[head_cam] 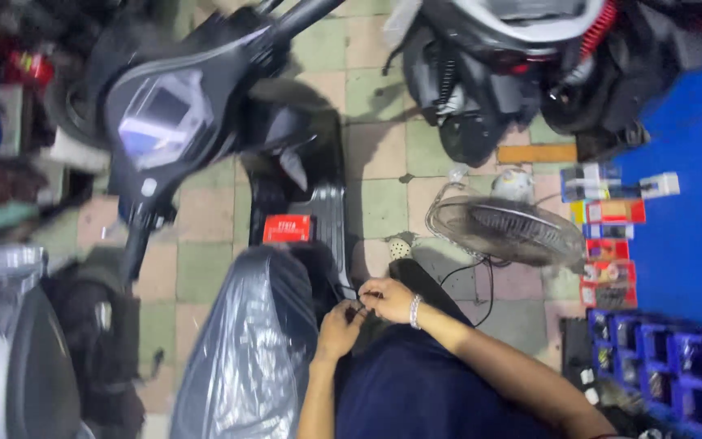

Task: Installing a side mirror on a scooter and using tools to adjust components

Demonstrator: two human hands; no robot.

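My left hand (337,329) and my right hand (386,299) meet beside a dark scooter (205,106), just right of its plastic-wrapped seat (245,349). Fingertips of both hands pinch a thin black cable (349,294) that runs from the scooter's footboard (328,213). A bracelet circles my right wrist. A small red box (287,228) lies on the footboard ahead of the seat. What the fingers grip at the cable's end is too small to tell.
A floor fan (501,226) lies on the tiled floor to the right, its cord trailing near my arm. Another scooter (522,57) stands at the top right. Small colourful boxes (607,236) and blue parts bins (668,358) line a blue surface at right.
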